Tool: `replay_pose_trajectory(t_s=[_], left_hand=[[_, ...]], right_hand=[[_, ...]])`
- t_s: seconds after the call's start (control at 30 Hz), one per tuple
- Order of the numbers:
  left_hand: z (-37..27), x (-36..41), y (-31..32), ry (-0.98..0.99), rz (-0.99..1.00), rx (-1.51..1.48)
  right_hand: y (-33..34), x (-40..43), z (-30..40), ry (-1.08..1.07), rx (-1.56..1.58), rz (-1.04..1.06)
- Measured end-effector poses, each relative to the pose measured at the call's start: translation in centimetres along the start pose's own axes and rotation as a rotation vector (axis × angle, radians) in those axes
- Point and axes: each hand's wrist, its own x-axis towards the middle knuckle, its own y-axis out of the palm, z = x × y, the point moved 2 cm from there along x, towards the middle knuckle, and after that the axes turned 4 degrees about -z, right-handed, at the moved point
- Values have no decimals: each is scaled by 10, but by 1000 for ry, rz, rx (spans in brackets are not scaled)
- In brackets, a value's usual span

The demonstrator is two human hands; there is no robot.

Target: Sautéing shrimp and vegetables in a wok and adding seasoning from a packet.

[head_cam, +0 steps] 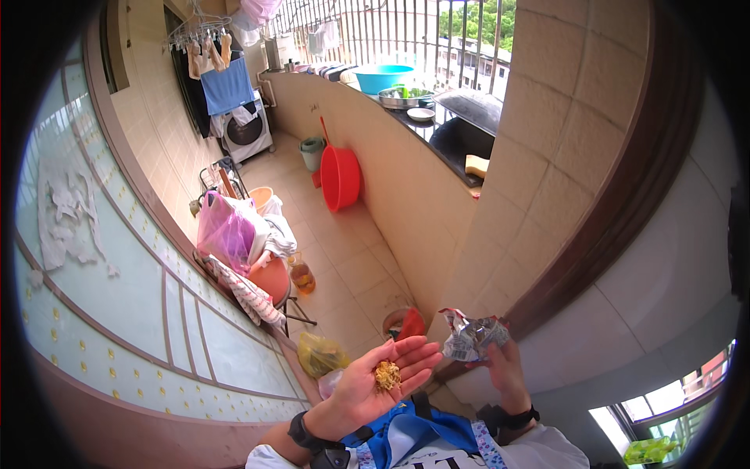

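My left hand (384, 375) is turned palm up with the fingers stretched out flat. A small heap of dry, curly yellow-brown food pieces (387, 376) rests in its palm; exactly what they are I cannot tell. To the right, my right hand (505, 364) grips a crumpled plastic packet (473, 338) with a silvery foil inside and printing outside. The packet's torn upper edge faces away from me, and it is held close to the left fingertips without touching them. Whether anything is left inside the packet is hidden.
Beyond my hands, a small waste bin (394, 319) holds a red bag. A yellow plastic bag (321, 354) lies by the door frame. Farther along are a stool (272, 278) piled with bags and cloths, an oil bottle (302, 277), a red basin (340, 179) and a washing machine (249, 132).
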Motion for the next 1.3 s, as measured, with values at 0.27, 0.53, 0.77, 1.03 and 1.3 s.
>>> replay_pose_trajectory(t_s=[0.27,0.53,0.77,1.03,1.3], left_hand=[[4,-1,2,-12,-29,27],[5,-1,-1,-5,-44,1],[7,-3,-2,35,-75,6],[11,-4,-3,94,-100,-30],[19,1,-2,161,-144,-46]], right_hand=[[-1,-2,-3,-8,0,-5],[1,0,-3,25,-25,20],[3,5,-4,63,-29,63],[1,15,-7,73,-34,118],[-4,30,-14,150,38,188]])
